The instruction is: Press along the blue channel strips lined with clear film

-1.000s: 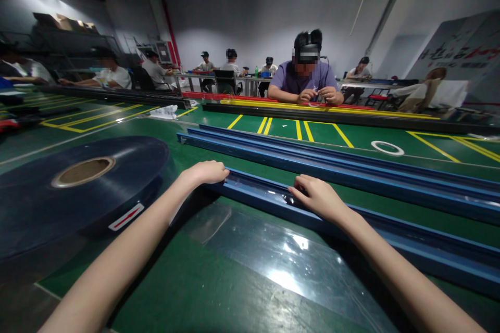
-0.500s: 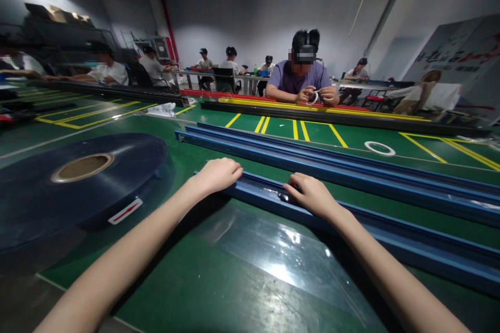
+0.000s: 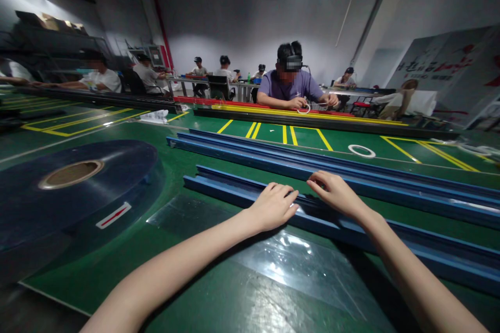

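Head view looks down at a green work surface where the nearest blue channel rail lies lengthwise, running off to the right, with a sheet of clear plastic film spread on the surface just in front of it and lapping up onto it. The left hand rests on the near edge of the rail, fingers loosely curled and pressing the film down against it; the right hand sits just beside it on the rail's top, fingers bent over the far lip, touching film and rail alike. Neither hand pinches anything that can be made out. Further blue rails lie parallel behind, a large dark film roll lies flat to the left, and a white tape ring sits well apart. A person in a purple shirt works at the far side. The rail looks long, stiff and probably light; the film seems thin, slippery and quick to crease, so flat fingertips along the rail's edges suit it best
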### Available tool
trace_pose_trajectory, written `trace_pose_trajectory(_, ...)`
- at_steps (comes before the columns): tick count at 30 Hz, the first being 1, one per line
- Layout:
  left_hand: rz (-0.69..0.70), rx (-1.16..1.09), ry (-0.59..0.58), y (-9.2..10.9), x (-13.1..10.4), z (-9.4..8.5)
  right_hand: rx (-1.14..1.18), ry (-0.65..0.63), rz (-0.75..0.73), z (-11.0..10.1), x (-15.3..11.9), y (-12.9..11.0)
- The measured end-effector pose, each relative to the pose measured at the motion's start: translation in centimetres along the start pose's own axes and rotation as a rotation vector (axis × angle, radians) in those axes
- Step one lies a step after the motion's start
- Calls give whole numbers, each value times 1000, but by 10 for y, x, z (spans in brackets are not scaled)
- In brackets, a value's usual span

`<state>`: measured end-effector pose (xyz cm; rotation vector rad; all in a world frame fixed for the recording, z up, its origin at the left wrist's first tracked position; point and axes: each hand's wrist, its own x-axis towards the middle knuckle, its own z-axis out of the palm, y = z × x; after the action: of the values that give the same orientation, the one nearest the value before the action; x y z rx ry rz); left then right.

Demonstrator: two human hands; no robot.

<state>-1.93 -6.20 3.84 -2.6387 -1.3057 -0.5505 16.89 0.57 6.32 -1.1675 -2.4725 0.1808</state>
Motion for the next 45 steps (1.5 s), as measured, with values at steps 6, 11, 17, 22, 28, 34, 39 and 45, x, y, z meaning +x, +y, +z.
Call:
trace_pose_trajectory(6,-58,52,11,38,30,19,-68,-8,77,-3,-27,19)
trace_pose_trajectory(11,-142,111,28,47,37,25,-89,68,127,0,-43,24)
trace_pose_trajectory(17,-125,144,14,45,38,23,-179,107,152,-3,-53,18)
trace_pose_trajectory(22,-119,167,15,38,37,23,-207,167,161,-11,-59,19)
trace_pose_trajectory(28,-114,181,16,9,32,23,-266,143,143,-17,-73,32)
trace_pose_trajectory(34,-121,230,14,-30,25,18,-316,117,166,-18,-83,52)
trace_pose_trajectory(39,-108,269,0,-62,16,14,-343,135,214,-25,-93,75)
trace_pose_trajectory(45,-122,314,3,-95,4,7,-351,118,247,-28,-104,89)
